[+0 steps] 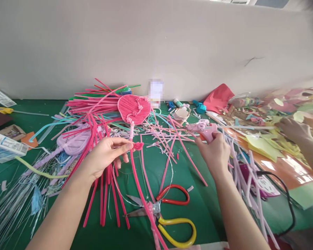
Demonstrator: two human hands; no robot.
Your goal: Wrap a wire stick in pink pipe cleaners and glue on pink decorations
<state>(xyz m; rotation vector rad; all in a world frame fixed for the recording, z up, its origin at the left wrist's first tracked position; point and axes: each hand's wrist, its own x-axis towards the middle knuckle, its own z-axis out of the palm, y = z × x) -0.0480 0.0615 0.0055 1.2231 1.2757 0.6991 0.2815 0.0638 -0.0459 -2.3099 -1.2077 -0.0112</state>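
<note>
My left hand (111, 151) pinches a small hot-pink piece of shaped pipe cleaner (138, 146) between thumb and fingertips. A pink glue gun (207, 131) is gripped in my right hand (216, 152), its front pointing left toward the middle of the table. Behind my left hand lies a round pink pipe-cleaner fan (134, 110) with small flowers on it and a pale wrapped handle. Long pink pipe cleaners (103, 205) hang down below my left hand. Between my forearms, scissors (156, 208) with one red and one yellow handle lie with their blades apart, partly under a pink pipe cleaner.
A lilac fan (74, 140) and a sheaf of wires (13, 211) lie at left. A paper cup (181, 114) stands at the back. On the right are a purple power strip (263, 184) with a black cable, coloured paper (266, 146) and another person's hand (294, 130).
</note>
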